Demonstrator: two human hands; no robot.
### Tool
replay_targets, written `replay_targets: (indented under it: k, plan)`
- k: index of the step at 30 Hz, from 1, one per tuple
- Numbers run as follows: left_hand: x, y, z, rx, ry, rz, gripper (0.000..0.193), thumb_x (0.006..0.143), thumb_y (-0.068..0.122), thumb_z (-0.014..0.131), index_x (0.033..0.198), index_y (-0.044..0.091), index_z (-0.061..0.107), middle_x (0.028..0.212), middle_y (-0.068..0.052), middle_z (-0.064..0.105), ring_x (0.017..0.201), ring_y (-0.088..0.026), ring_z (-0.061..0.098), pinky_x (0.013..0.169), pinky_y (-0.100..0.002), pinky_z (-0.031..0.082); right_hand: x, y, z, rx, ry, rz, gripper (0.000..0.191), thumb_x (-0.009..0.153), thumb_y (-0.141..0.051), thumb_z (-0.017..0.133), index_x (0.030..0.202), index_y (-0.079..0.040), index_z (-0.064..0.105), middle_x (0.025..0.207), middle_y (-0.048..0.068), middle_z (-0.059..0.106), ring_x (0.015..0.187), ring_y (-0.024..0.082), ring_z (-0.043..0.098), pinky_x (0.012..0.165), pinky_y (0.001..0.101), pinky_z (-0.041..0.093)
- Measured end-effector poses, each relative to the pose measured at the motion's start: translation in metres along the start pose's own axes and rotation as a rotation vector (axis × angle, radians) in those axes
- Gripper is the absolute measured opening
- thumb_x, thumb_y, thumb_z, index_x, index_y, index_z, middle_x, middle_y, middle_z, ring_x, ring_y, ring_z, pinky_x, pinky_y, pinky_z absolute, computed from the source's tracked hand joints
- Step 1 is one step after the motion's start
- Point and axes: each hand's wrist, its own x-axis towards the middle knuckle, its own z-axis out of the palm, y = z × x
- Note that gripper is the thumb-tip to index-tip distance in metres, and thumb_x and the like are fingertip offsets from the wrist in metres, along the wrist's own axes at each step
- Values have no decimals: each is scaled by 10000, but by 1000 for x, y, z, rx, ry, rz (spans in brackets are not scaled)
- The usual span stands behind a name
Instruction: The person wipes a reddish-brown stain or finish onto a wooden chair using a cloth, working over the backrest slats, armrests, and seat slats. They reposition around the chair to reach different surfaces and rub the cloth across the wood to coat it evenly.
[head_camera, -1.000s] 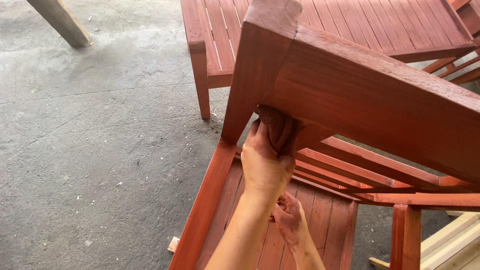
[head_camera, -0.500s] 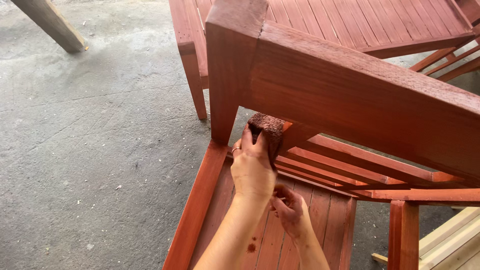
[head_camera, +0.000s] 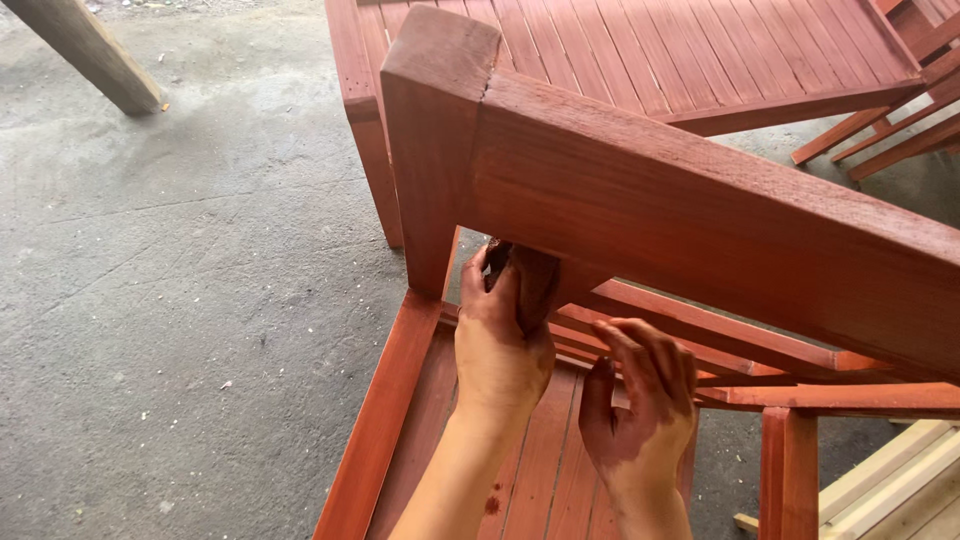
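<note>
Furniture frame (head_camera: 700, 220), red-stained wood, its thick top rail crossing the view; all places below are given relative to this rail. Slatted red bench (head_camera: 640, 60) beyond it on the concrete floor (head_camera: 180, 300). Left hand (head_camera: 500, 340), under the rail's near corner beside the leg, closed on a stain-soaked pad (head_camera: 530, 280); half a second ago the pad sat lower, now it presses up against the rail's underside. Right hand (head_camera: 640, 410), below the rail, fingers loosely curled, holding nothing, stained.

Two stain-smeared hands show, the left hand (head_camera: 500, 345) and the right hand (head_camera: 640, 410). One dark stained rag (head_camera: 530, 280). Two red-brown slatted wooden frames (head_camera: 640, 190) (head_camera: 650, 60).
</note>
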Motion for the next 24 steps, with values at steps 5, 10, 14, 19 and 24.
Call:
replay_targets:
  k: [5,10,14,19,24]
  plan:
    - [-15,-36,8,296,-153,-179,698,667,-60,676,1341,93,581,1480,-173,468,1189,-440,579,974,-476,501,-2,-4,-5,-69,97,-66,349,857,16,609,1182,-73,701,1193,97,703,1163,269,647,1069,428,472]
    - [-17,-76,13,110,-265,-672,734,726,-30,675,1419,130,493,1463,-106,537,1254,-337,609,1012,-402,512,-19,-1,-5,-21,50,-7,340,834,10,616,1149,-79,710,1159,97,704,1127,269,637,1025,408,455]
    - [-13,-74,8,123,-235,-487,655,735,-78,648,1368,62,552,1475,-132,491,1274,-349,572,1065,-389,459,-29,3,-2,-54,17,9,319,851,12,631,1139,-91,723,1141,73,717,1123,260,650,1048,420,463]
    - [-24,-46,13,32,-49,-76,623,791,-69,629,1392,90,588,1431,-177,542,1257,-364,612,1030,-400,528,-31,12,-3,-38,25,60,315,844,13,630,1135,-66,721,1142,101,712,1129,286,643,1031,421,475]
    - [-37,-84,24,114,-121,-276,749,689,-86,627,1405,119,547,1425,-139,535,1217,-383,614,1054,-441,502,-34,24,-2,-29,1,130,289,848,16,655,1118,-63,721,1125,98,709,1124,282,643,1046,430,472]
